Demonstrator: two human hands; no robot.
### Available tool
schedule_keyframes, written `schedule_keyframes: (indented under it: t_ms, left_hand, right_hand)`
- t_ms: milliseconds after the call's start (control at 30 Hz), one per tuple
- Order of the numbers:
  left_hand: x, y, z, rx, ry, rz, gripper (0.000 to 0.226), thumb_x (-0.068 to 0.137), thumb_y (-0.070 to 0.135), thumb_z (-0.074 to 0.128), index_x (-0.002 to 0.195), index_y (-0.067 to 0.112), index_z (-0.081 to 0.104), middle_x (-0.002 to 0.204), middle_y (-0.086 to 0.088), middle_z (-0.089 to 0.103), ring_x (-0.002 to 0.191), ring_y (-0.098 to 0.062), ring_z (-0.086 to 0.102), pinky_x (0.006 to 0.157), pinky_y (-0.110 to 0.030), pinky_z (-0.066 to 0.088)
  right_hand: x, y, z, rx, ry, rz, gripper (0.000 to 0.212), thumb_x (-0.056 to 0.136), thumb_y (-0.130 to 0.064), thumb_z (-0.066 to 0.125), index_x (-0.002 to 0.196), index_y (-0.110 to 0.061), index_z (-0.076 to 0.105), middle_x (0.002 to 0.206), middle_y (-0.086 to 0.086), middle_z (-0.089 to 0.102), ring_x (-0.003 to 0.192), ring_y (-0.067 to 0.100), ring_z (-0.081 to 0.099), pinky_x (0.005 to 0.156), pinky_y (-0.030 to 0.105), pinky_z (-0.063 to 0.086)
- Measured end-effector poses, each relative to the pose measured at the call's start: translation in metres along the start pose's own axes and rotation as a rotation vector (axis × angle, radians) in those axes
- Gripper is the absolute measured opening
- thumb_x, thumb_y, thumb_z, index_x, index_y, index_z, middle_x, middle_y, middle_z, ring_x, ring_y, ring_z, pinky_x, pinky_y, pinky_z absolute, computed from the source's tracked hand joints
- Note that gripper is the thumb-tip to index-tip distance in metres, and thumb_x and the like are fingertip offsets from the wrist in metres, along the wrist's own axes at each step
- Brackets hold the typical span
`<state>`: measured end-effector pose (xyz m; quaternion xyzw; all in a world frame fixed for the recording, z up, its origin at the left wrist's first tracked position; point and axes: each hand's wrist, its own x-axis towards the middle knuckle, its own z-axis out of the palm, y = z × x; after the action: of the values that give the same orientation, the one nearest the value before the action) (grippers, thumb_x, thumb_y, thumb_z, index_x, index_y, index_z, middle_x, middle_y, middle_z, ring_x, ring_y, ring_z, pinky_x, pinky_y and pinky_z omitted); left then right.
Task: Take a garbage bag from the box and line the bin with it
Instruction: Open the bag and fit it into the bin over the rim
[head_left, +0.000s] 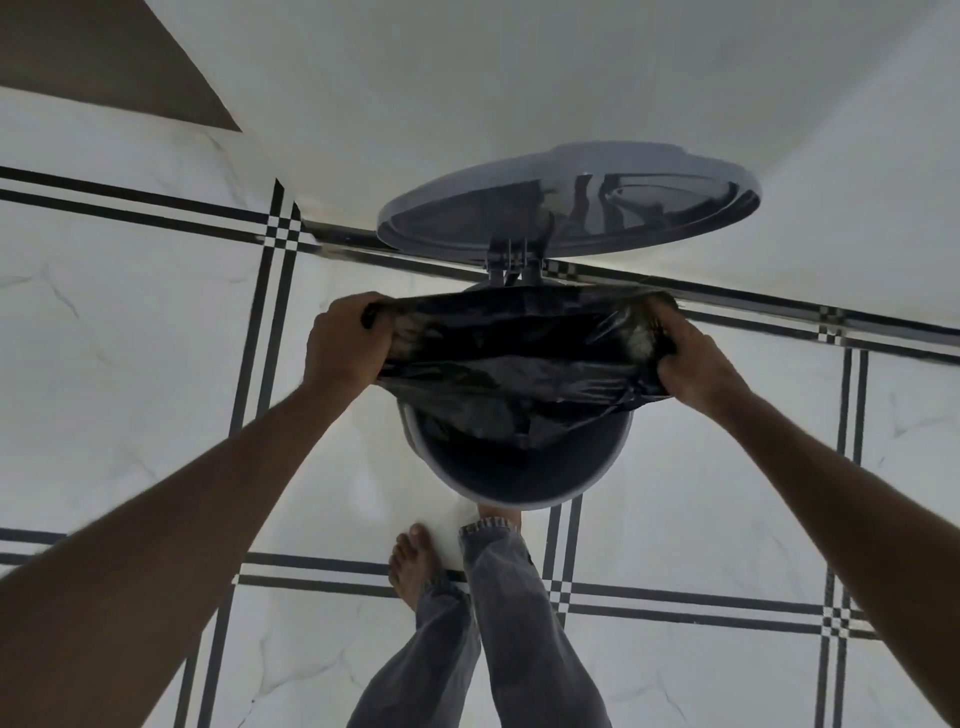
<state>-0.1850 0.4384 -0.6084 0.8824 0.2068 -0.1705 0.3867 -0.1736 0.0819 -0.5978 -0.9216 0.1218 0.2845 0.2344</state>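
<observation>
A black garbage bag (519, 358) is stretched wide between my two hands over a round grey bin (524, 493) on the floor. My left hand (345, 340) grips the bag's left edge and my right hand (693, 358) grips its right edge. The bag's lower part hangs down inside the bin, covering its far half; the near half of the rim shows bare. The bin's lid (569, 205) stands raised on its hinge against the wall. The box is not in view.
The bin stands against a white wall (519, 78) on white marble floor tiles with black line borders (270, 312). My bare left foot (413, 566) rests on the floor; my right foot (498, 517) is at the bin's front base.
</observation>
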Motion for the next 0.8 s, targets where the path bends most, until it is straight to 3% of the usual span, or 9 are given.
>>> schedule_keyframes:
  t_ms: [133, 267, 333, 367, 433, 567, 633, 700, 800]
  left_hand:
    - [0.027, 0.01, 0.016, -0.062, 0.055, -0.121, 0.025, 0.089, 0.022, 0.051, 0.093, 0.012, 0.073, 0.089, -0.01, 0.072, 0.086, -0.032, 0.064, 0.08, -0.042, 0.053]
    - [0.054, 0.01, 0.031, -0.193, 0.045, -0.313, 0.013, 0.084, 0.021, 0.06, 0.08, 0.011, 0.067, 0.08, -0.011, 0.068, 0.079, -0.031, 0.063, 0.074, -0.039, 0.052]
    - [0.06, 0.007, 0.036, -0.262, -0.005, -0.415, 0.008, 0.083, 0.018, 0.064, 0.081, 0.011, 0.067, 0.088, -0.016, 0.07, 0.078, -0.032, 0.065, 0.069, -0.034, 0.055]
    - [0.059, 0.006, 0.039, -0.287, -0.052, -0.475, 0.007, 0.084, 0.015, 0.064, 0.082, 0.009, 0.066, 0.088, -0.016, 0.069, 0.073, -0.029, 0.063, 0.062, -0.029, 0.053]
    - [0.054, 0.002, 0.046, -0.301, -0.177, -0.577, 0.008, 0.09, 0.012, 0.061, 0.092, 0.005, 0.064, 0.093, -0.013, 0.064, 0.072, -0.024, 0.059, 0.062, -0.025, 0.051]
    - [0.032, -0.011, 0.045, -0.345, -0.28, -0.628, 0.008, 0.095, 0.016, 0.057, 0.094, 0.012, 0.063, 0.092, -0.01, 0.063, 0.076, -0.024, 0.061, 0.074, -0.035, 0.055]
    - [0.02, -0.019, 0.042, -0.394, -0.235, -0.611, 0.01, 0.094, 0.02, 0.062, 0.104, 0.019, 0.062, 0.091, -0.006, 0.064, 0.078, -0.02, 0.061, 0.078, -0.036, 0.057]
    - [0.009, -0.027, 0.04, -0.449, -0.2, -0.589, 0.021, 0.093, 0.009, 0.061, 0.109, 0.02, 0.057, 0.089, -0.004, 0.062, 0.072, -0.016, 0.058, 0.07, -0.029, 0.054]
    - [-0.009, -0.037, 0.037, -0.55, -0.141, -0.512, 0.029, 0.087, -0.01, 0.057, 0.1, 0.016, 0.052, 0.099, -0.008, 0.06, 0.075, -0.018, 0.056, 0.071, -0.027, 0.052]
  right_hand:
    - [0.033, 0.013, -0.003, 0.073, -0.074, -0.053, 0.094, 0.056, -0.009, 0.035, 0.142, -0.047, 0.039, 0.131, 0.003, 0.062, 0.121, 0.028, 0.057, 0.102, 0.046, 0.047]
    - [0.053, 0.013, -0.002, 0.268, -0.155, -0.113, 0.092, 0.061, 0.005, 0.037, 0.141, -0.037, 0.052, 0.134, -0.004, 0.061, 0.126, 0.015, 0.055, 0.107, 0.038, 0.044]
    - [0.057, 0.015, -0.001, 0.297, -0.202, -0.06, 0.085, 0.073, 0.018, 0.032, 0.136, -0.034, 0.058, 0.126, -0.005, 0.066, 0.113, 0.013, 0.061, 0.095, 0.037, 0.052]
    - [0.058, 0.017, 0.0, 0.3, -0.243, -0.007, 0.081, 0.079, 0.018, 0.029, 0.132, -0.034, 0.061, 0.119, -0.003, 0.069, 0.102, 0.015, 0.064, 0.081, 0.036, 0.056]
    - [0.057, 0.023, 0.002, 0.281, -0.322, 0.121, 0.069, 0.086, 0.012, 0.024, 0.117, -0.031, 0.069, 0.098, 0.001, 0.07, 0.077, 0.015, 0.06, 0.056, 0.027, 0.047]
    - [0.044, 0.042, 0.006, 0.441, -0.404, 0.255, 0.046, 0.092, -0.001, 0.031, 0.084, -0.024, 0.07, 0.067, -0.006, 0.054, 0.058, 0.011, 0.039, 0.054, 0.024, 0.032]
    - [0.036, 0.052, 0.01, 0.572, -0.422, 0.305, 0.043, 0.088, -0.001, 0.032, 0.079, -0.023, 0.067, 0.064, -0.006, 0.046, 0.058, 0.011, 0.032, 0.05, 0.022, 0.028]
    - [0.029, 0.062, 0.017, 0.704, -0.416, 0.364, 0.045, 0.086, 0.001, 0.032, 0.078, -0.022, 0.069, 0.066, -0.004, 0.045, 0.058, 0.011, 0.03, 0.044, 0.019, 0.027]
    - [0.021, 0.064, 0.026, 0.854, -0.381, 0.414, 0.043, 0.088, 0.001, 0.033, 0.07, -0.021, 0.066, 0.068, 0.0, 0.035, 0.059, 0.012, 0.026, 0.039, 0.02, 0.025]
